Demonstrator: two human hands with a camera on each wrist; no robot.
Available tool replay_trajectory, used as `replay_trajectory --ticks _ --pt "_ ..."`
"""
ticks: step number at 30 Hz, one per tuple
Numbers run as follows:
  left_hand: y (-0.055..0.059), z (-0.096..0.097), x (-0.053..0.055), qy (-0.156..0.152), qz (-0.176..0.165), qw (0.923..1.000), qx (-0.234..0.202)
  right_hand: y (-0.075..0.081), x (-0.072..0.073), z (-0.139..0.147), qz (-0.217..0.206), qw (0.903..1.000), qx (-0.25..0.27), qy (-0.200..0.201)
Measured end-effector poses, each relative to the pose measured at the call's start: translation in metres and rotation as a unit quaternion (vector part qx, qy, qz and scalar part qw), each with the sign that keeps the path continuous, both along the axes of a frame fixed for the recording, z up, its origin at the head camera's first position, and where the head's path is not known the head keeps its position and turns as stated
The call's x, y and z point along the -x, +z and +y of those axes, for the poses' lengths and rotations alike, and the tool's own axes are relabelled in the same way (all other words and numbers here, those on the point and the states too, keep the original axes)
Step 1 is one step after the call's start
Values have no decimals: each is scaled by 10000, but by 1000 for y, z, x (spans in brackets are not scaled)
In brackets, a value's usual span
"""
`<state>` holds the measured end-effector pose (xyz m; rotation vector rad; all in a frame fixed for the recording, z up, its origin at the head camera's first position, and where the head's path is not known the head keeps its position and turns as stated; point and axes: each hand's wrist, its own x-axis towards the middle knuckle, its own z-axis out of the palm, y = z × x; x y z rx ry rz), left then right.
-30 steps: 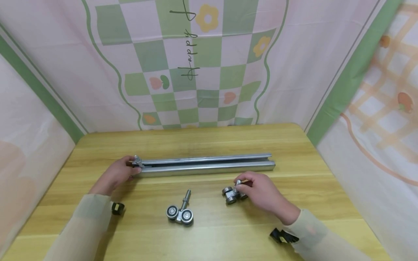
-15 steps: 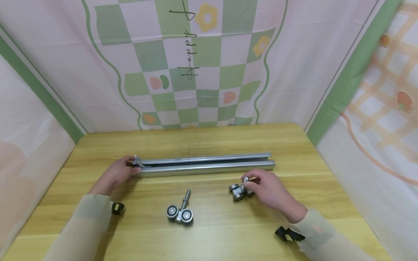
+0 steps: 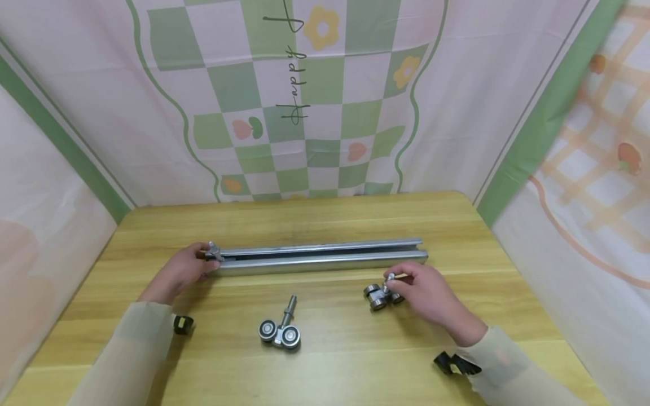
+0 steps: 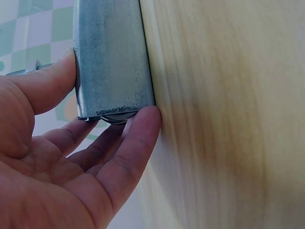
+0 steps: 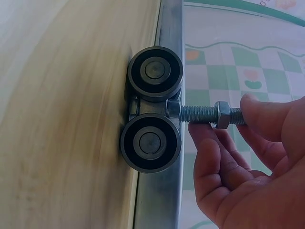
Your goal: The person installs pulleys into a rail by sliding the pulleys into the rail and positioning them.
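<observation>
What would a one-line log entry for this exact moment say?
left hand: steadies rail end | right hand: pinches bolt of roller trolley by rail's right end | second roller trolley: lies alone on table

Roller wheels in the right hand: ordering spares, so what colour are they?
Dark grey-black, with metal hubs, on the roller wheels; the right wrist view shows it best.
</observation>
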<state>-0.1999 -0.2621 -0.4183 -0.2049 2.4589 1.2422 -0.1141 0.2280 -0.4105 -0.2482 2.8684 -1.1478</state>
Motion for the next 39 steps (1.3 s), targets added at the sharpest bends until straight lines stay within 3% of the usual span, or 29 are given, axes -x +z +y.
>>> replay_trajectory --ticks 39 --pt "-1 0 0 -62 37 10000 53 1 4 31 55 9995 -7 -323"
